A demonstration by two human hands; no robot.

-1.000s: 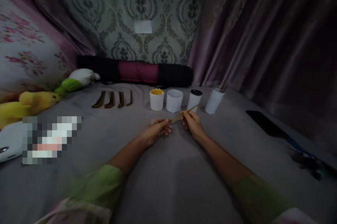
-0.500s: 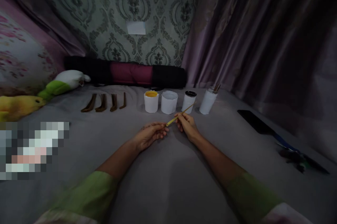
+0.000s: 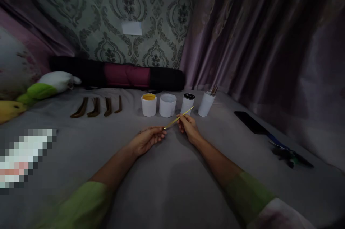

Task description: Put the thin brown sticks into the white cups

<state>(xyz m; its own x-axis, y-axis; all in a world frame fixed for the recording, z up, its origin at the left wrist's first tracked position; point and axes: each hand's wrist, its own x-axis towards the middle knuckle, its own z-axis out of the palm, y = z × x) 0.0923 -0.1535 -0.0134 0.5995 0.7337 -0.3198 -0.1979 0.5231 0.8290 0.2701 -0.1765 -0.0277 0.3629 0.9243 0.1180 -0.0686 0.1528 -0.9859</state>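
A thin yellow paintbrush [image 3: 172, 124] slants between my two hands over the grey cloth. My right hand [image 3: 188, 126] is closed on its handle, and the handle's thin end points up to the right. At the brush's lower end, by a shiny metal band, the fingers of my left hand [image 3: 147, 140] pinch it; its bristles are hidden there. Just beyond stand a white pot of yellow paint [image 3: 149, 108], a white pot with pale contents [image 3: 167, 108], a white pot with a dark top [image 3: 188, 103] and a white jar [image 3: 206, 105] holding several thin sticks.
Several brown bundles [image 3: 93, 108] lie in a row at the left back. A black flat tool with a blue handle [image 3: 250, 123] lies right, near a dark clip-like object [image 3: 287, 155]. Plush toys [image 3: 43, 85] and a blurred-out patch [image 3: 25, 157] are left; a black and maroon roll [image 3: 126, 75] lies behind.
The whole view has turned slightly right, so everything sits further left. Both hands keep the same hold on the paintbrush, whose tilt is nearly the same.
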